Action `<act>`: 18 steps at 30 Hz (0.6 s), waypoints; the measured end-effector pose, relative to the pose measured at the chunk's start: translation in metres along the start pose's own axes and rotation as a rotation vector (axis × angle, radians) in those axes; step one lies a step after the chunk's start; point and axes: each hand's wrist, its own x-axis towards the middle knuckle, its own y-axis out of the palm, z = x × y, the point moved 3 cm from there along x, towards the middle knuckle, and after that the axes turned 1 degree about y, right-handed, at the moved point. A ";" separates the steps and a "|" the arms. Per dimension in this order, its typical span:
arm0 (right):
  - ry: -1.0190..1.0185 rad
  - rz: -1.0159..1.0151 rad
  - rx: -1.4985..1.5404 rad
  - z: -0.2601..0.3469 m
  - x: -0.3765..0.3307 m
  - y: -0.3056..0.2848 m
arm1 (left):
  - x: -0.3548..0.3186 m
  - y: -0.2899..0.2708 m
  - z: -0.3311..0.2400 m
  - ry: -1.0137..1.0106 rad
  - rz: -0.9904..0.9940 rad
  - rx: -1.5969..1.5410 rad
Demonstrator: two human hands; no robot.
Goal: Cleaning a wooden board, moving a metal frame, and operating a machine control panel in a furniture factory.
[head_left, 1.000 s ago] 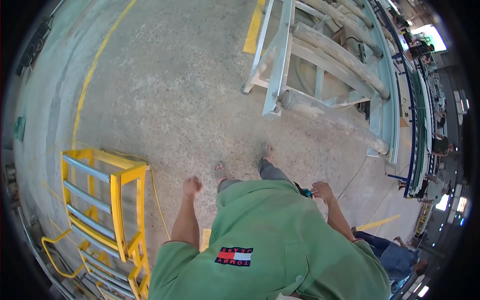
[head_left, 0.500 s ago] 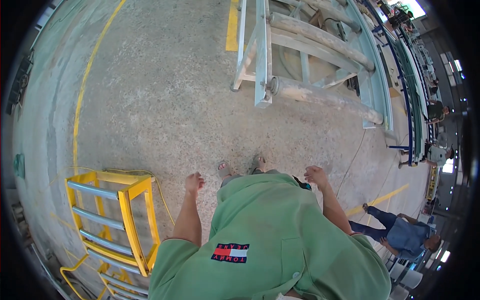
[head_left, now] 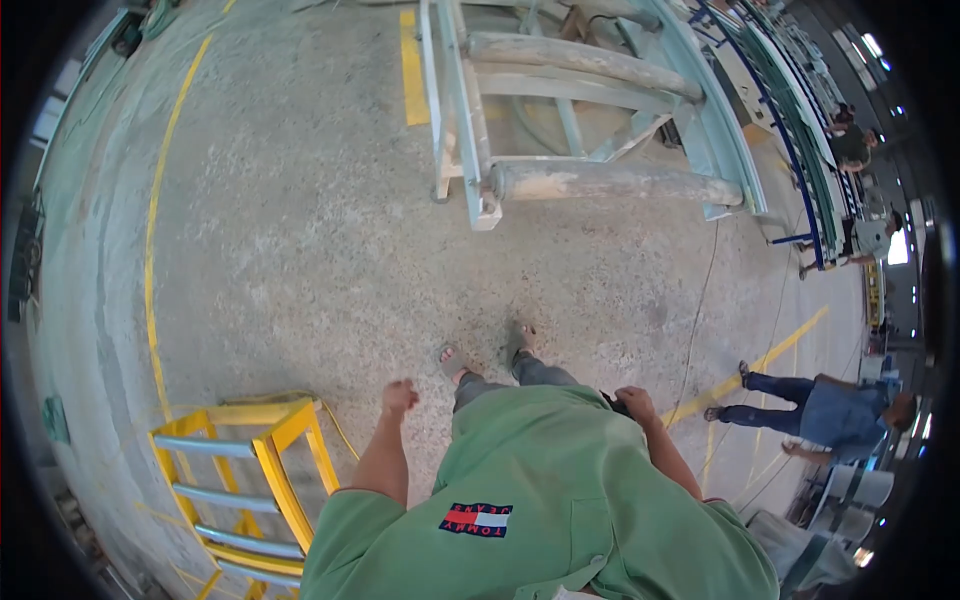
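The small dark item [head_left: 616, 405] at the hem of the green shirt [head_left: 560, 470] is met by the right hand [head_left: 634, 403], which is placed just to its right; whether it is gripped or only touched cannot be told, since the fingers are partly hidden, and its long axis cannot be made out. The left hand [head_left: 401, 397] is held out to the left of the body, with its fingers seemingly curled; nothing is seen in it, but how far it is closed cannot be told. By that hand the yellow stand [head_left: 283, 487] is more nearly approached, though a gap is left between them; it is set to the near left, with its grey rollers [head_left: 225, 497] laid roughly left to right and its length run from far to near. Well apart from both hands, on the far side and toward the right, a grey roller frame [head_left: 620, 182] is seen, its nearest roller also laid left to right. At the near right, beyond a co-worker in blue [head_left: 840, 412], pale rounded objects [head_left: 862, 487] are seen; whether they are containers, or hold anything, cannot be told.
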 end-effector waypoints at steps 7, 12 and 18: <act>0.052 -0.013 0.102 -0.020 -0.005 0.007 | -0.018 0.005 0.014 -0.097 0.024 0.020; -0.068 0.048 0.217 -0.058 0.026 0.010 | -0.049 0.040 -0.104 0.534 -0.093 0.434; 0.126 0.116 0.704 -0.091 0.051 -0.017 | -0.211 0.172 -0.319 1.337 -0.307 0.739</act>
